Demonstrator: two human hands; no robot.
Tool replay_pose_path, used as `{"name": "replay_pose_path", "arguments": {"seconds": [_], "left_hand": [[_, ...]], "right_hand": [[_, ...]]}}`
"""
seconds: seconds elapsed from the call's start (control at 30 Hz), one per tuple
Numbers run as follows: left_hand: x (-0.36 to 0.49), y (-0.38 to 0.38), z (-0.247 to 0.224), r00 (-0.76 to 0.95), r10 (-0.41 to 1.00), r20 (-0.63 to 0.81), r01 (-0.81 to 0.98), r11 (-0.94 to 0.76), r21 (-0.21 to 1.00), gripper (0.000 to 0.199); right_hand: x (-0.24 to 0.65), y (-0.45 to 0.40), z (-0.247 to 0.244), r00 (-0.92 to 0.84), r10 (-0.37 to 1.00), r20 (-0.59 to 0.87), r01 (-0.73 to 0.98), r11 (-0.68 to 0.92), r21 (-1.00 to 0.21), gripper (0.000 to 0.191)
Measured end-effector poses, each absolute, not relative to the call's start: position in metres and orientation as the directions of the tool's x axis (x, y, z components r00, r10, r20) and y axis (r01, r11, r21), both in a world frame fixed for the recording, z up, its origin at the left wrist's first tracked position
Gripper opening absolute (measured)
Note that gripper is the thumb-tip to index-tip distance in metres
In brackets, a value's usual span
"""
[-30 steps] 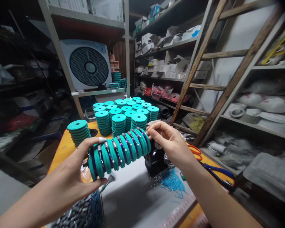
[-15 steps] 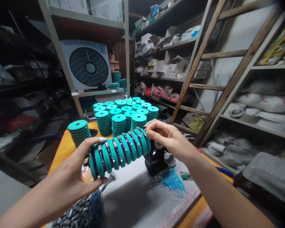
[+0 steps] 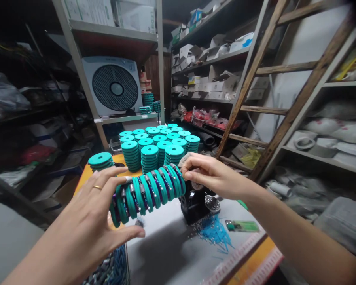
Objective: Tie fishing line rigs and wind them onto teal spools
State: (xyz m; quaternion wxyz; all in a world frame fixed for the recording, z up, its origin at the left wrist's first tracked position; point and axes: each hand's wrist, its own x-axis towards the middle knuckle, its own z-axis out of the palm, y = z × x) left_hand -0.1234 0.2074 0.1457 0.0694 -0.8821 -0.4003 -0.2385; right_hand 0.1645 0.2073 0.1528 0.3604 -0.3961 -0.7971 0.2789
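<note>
A row of teal spools [image 3: 150, 192], wound with dark line and carrying small dark pieces and white beads, lies sideways above the grey board. My left hand [image 3: 99, 209] wraps round its left end, fingers on top and thumb below; a white covering shows on one fingertip. At the row's right end, my right hand [image 3: 206, 172] has its thumb and fingers pinched together close to the last spool. Whatever sits in that pinch is too small to make out. Behind the right hand stands a black device [image 3: 192, 206], partly hidden.
Stacks of teal spools [image 3: 150, 158] stand on the orange table [image 3: 83, 180]. Blue bits [image 3: 216, 233], silver beads and a green lighter [image 3: 242, 226] lie on the grey board [image 3: 166, 253]. Dark pieces [image 3: 106, 269] fill the lower left. A wooden ladder [image 3: 252, 87] leans at right.
The view has shifted, bringing the green lighter into fuller sight. My left hand has moved further over the row's left end, its fingers spread along the top. The right hand stays pinched at the right end.
</note>
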Motion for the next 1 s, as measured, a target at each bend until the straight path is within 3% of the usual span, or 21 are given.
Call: {"name": "replay_pose_path", "arguments": {"seconds": [0.1,0.17,0.33,0.5,0.77,1.0], "left_hand": [[-0.086,0.202,0.158,0.601,0.583,0.547,0.749,-0.649,-0.132,0.077],[-0.059,0.202,0.160,0.625,0.567,0.537,0.743,-0.642,-0.187,0.085],[-0.024,0.210,0.146,0.618,0.633,0.465,0.766,-0.618,-0.177,0.072],[-0.027,0.212,0.141,0.609,0.627,0.485,0.768,-0.620,-0.163,0.066],[-0.027,0.211,0.146,0.616,0.633,0.469,0.767,-0.618,-0.175,0.055],[-0.028,0.212,0.144,0.629,0.614,0.477,0.760,-0.615,-0.212,0.059]], "right_hand": [[0.165,0.206,0.149,-0.436,0.793,0.426,0.478,0.605,-0.637,0.015],[0.165,0.204,0.149,-0.443,0.768,0.463,0.502,0.640,-0.581,0.015],[0.163,0.199,0.150,-0.468,0.720,0.512,0.568,0.689,-0.449,0.012],[0.162,0.194,0.141,-0.437,0.702,0.563,0.585,0.697,-0.415,0.009],[0.160,0.192,0.132,-0.373,0.708,0.600,0.571,0.685,-0.453,0.009],[0.160,0.197,0.129,-0.274,0.808,0.522,0.419,0.589,-0.691,0.008]]}}
